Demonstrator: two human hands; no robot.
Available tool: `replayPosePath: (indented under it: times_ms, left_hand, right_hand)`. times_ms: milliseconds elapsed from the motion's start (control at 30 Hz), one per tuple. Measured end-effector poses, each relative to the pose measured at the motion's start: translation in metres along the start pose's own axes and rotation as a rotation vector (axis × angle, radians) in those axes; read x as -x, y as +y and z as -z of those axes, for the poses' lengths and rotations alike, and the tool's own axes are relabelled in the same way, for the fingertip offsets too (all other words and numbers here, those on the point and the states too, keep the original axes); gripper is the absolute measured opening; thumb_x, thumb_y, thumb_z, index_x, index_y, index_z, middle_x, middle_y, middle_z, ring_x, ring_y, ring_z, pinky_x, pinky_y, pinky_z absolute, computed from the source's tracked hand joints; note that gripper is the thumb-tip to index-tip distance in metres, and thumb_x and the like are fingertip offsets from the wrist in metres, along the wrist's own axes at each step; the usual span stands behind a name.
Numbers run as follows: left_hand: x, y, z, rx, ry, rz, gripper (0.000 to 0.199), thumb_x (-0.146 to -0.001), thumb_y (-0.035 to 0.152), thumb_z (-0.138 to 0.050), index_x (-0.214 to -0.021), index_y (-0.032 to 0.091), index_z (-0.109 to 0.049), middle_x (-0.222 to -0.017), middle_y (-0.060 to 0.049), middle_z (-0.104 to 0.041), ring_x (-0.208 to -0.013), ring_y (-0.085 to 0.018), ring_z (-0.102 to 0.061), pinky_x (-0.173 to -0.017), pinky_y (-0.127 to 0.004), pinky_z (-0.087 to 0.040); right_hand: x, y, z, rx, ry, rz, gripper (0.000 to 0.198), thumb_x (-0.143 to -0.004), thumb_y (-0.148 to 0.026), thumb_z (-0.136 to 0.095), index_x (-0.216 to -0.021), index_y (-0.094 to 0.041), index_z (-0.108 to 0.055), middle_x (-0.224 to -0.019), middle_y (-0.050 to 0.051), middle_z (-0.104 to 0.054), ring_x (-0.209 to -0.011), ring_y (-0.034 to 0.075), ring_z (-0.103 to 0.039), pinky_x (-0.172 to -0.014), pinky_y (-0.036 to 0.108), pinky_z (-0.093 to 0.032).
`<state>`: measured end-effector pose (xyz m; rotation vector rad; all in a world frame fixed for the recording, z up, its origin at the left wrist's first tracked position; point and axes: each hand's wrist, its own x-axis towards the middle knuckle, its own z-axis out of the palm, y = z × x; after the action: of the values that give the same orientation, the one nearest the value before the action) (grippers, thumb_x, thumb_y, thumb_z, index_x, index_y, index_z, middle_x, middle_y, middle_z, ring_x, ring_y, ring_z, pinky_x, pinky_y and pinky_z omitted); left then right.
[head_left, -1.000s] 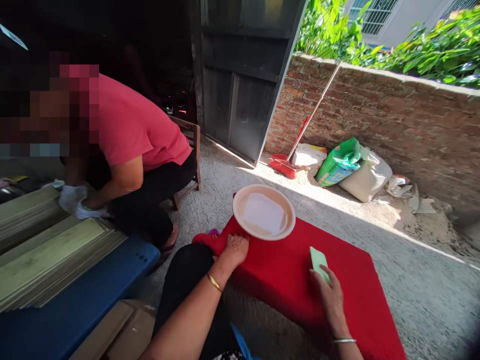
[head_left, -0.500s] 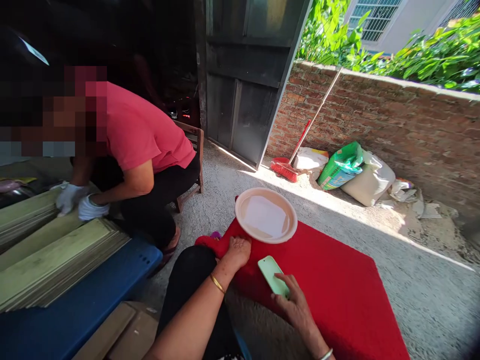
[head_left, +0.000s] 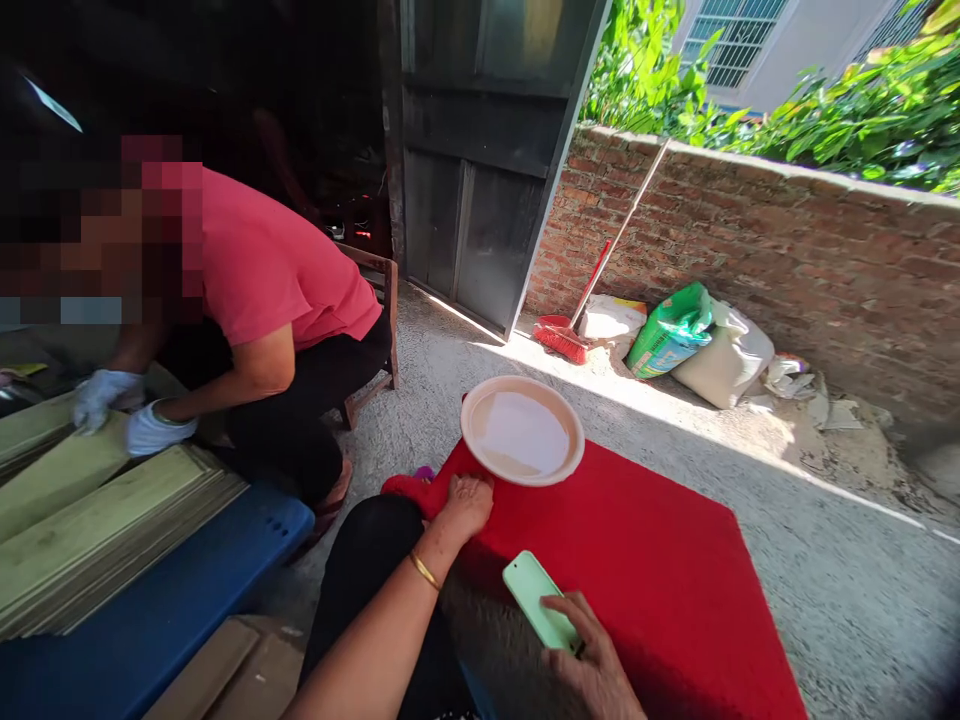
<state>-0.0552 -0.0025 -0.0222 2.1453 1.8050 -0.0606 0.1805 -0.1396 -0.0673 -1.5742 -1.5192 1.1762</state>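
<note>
A pale green smartphone point(head_left: 538, 598) is tilted over the near edge of a bench covered in red cloth point(head_left: 652, 560). My right hand point(head_left: 589, 650) grips its lower end, thumb and fingers at its sides. My left hand point(head_left: 471, 503) rests on the red cloth at the bench's left end, close to a basin. Its fingers curl downward and their tips are hidden, so anything beneath them cannot be made out. The pale pink basin point(head_left: 474, 455) holds a whitish liquid and stands on the far end of the cloth.
To the left, a seated person in a red shirt point(head_left: 262, 260) works with white-gloved hands point(head_left: 154, 432) on stacked yellowish boards point(head_left: 112, 545). The boards lie on a blue table point(head_left: 262, 540). A dark door point(head_left: 480, 180), a red broom point(head_left: 562, 338) and sacks point(head_left: 724, 350) stand beyond.
My right hand has lowered the phone slightly toward me. My left hand stays on the cloth. The person's gloved hands have shifted left over the boards; the view has turned a little right.
</note>
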Motion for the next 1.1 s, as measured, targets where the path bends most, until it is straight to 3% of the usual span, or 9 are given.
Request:
replayPosePath:
  times_ms: [100,200,267,367,500,633,767,933,1100]
  left_hand:
    - [0.002,0.0,0.002,-0.014,0.001,-0.005,0.038,-0.094,0.018,-0.041,-0.125,0.01,-0.063,-0.123,-0.02,-0.067,-0.119,-0.032,-0.06,-0.1,-0.045,-0.041]
    - [0.002,0.001,0.003,-0.013,0.0,0.0,0.038,-0.094,0.019,-0.042,-0.125,0.01,-0.062,-0.124,-0.02,-0.066,-0.12,-0.032,-0.06,-0.1,-0.044,-0.041]
    - [0.001,0.002,0.004,-0.009,-0.003,0.006,0.037,-0.094,0.02,-0.044,-0.125,0.011,-0.063,-0.125,-0.021,-0.066,-0.12,-0.032,-0.059,-0.099,-0.044,-0.041]
    - [0.0,0.003,0.004,-0.01,-0.004,0.016,0.036,-0.094,0.021,-0.046,-0.124,0.012,-0.063,-0.125,-0.02,-0.066,-0.12,-0.032,-0.06,-0.099,-0.044,-0.041]
    - [-0.002,0.004,0.003,-0.037,-0.005,0.03,0.037,-0.092,0.02,-0.048,-0.125,0.01,-0.063,-0.123,-0.021,-0.067,-0.117,-0.033,-0.061,-0.097,-0.044,-0.043]
    - [-0.002,0.002,0.0,-0.065,-0.004,0.018,0.037,-0.091,0.021,-0.052,-0.125,0.01,-0.063,-0.124,-0.02,-0.067,-0.118,-0.032,-0.061,-0.098,-0.044,-0.044]
    - [-0.005,-0.001,-0.007,-0.102,0.007,0.017,0.04,-0.092,0.02,-0.051,-0.13,0.011,-0.061,-0.126,-0.02,-0.066,-0.117,-0.032,-0.061,-0.097,-0.045,-0.044]
    - [-0.008,-0.001,-0.01,-0.14,-0.033,0.033,0.037,-0.092,0.017,-0.05,-0.126,0.014,-0.064,-0.124,-0.018,-0.067,-0.116,-0.03,-0.062,-0.096,-0.044,-0.046]
    - [-0.004,0.0,-0.007,-0.147,-0.005,0.033,0.038,-0.093,0.016,-0.047,-0.128,0.017,-0.063,-0.127,-0.016,-0.066,-0.116,-0.029,-0.062,-0.098,-0.043,-0.046]
  right_hand:
    - [-0.022,0.005,0.048,0.039,0.256,-0.044,0.054,-0.063,-0.052,-0.067,-0.109,-0.023,-0.074,-0.107,0.006,-0.069,-0.103,0.027,-0.062,-0.087,0.033,-0.05]
    - [-0.042,0.031,0.112,0.136,0.596,-0.191,0.071,-0.059,-0.066,-0.064,-0.114,-0.021,-0.069,-0.109,0.01,-0.069,-0.109,0.033,-0.06,-0.091,0.041,-0.05]
    - [-0.048,0.052,0.141,0.236,0.712,-0.298,0.074,-0.057,-0.069,-0.06,-0.111,-0.02,-0.068,-0.102,0.013,-0.069,-0.104,0.036,-0.062,-0.087,0.045,-0.051]
    - [-0.047,0.072,0.15,0.443,0.7,-0.328,0.075,-0.06,-0.073,-0.054,-0.111,-0.019,-0.066,-0.092,0.013,-0.065,-0.095,0.036,-0.063,-0.086,0.05,-0.052]
    - [-0.042,0.071,0.128,0.736,0.637,-0.308,0.075,-0.074,-0.074,-0.042,-0.119,-0.018,-0.061,-0.098,0.016,-0.061,-0.097,0.037,-0.063,-0.088,0.052,-0.051]
    - [-0.045,0.071,0.131,0.78,0.567,-0.281,0.053,-0.076,-0.064,-0.043,-0.106,-0.024,-0.061,-0.096,0.012,-0.06,-0.092,0.033,-0.064,-0.084,0.048,-0.051]
    - [-0.055,0.086,0.185,0.497,0.638,-0.218,0.054,-0.062,-0.068,-0.053,-0.094,-0.024,-0.06,-0.085,0.008,-0.063,-0.083,0.031,-0.063,-0.077,0.043,-0.051]
    - [-0.075,0.092,0.265,0.43,0.841,-0.393,0.059,-0.061,-0.065,-0.057,-0.1,-0.021,-0.062,-0.069,0.006,-0.061,-0.075,0.032,-0.061,-0.068,0.042,-0.048]
    - [-0.108,0.087,0.293,0.56,0.851,-0.459,0.064,-0.072,-0.058,-0.053,-0.116,-0.013,-0.064,-0.062,0.006,-0.058,-0.071,0.033,-0.061,-0.067,0.041,-0.047]
